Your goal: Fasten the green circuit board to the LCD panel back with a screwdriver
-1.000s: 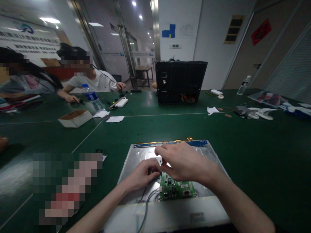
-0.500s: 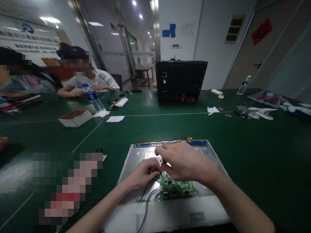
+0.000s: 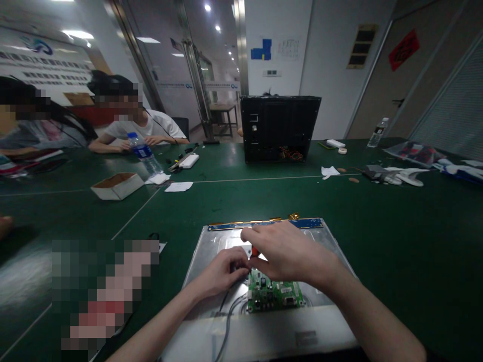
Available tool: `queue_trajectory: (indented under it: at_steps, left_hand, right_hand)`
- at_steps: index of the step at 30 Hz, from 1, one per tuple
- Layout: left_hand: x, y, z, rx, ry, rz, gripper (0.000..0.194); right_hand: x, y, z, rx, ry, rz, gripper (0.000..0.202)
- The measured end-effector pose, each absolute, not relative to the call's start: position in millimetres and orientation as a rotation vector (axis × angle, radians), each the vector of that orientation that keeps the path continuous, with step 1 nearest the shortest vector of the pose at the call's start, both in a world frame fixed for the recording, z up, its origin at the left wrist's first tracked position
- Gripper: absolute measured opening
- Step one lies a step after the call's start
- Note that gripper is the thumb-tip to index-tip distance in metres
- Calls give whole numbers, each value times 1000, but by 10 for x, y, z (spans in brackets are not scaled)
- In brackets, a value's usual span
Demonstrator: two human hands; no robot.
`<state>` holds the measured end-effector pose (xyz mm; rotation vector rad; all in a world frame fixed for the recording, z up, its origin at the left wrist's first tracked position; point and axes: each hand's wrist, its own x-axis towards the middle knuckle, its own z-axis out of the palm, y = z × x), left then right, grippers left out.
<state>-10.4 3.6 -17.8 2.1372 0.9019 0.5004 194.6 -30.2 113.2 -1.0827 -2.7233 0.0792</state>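
A silvery display panel (image 3: 204, 251) lies flat before me, with a green circuit board (image 3: 277, 293) on its lower middle and a blue strip board along its far edge. My right hand (image 3: 285, 249) is closed around a red-handled tool (image 3: 254, 251), held over the board's upper left corner; the tool's tip is hidden. Beside it, my left hand (image 3: 227, 270) has its fingers bent together at the same corner, and what they hold, if anything, is hidden. A grey cable (image 3: 227, 327) runs from the board's left side toward me.
Across the green table (image 3: 396, 236) stands a black monitor housing (image 3: 281, 128). An open box (image 3: 117, 186), a water bottle (image 3: 145, 153) and paper lie at the left. Two people sit at the far left. Gloves (image 3: 402, 175) and another bottle (image 3: 378, 132) are at the right.
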Motion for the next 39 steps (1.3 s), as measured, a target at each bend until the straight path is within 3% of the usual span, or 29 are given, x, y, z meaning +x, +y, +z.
queue_trajectory:
  at_steps: [39]
  left_hand:
    - [-108,39,-233,2139,869,537,12]
  right_hand:
    - [1908,-324,1125,-1003,-2727,41,15]
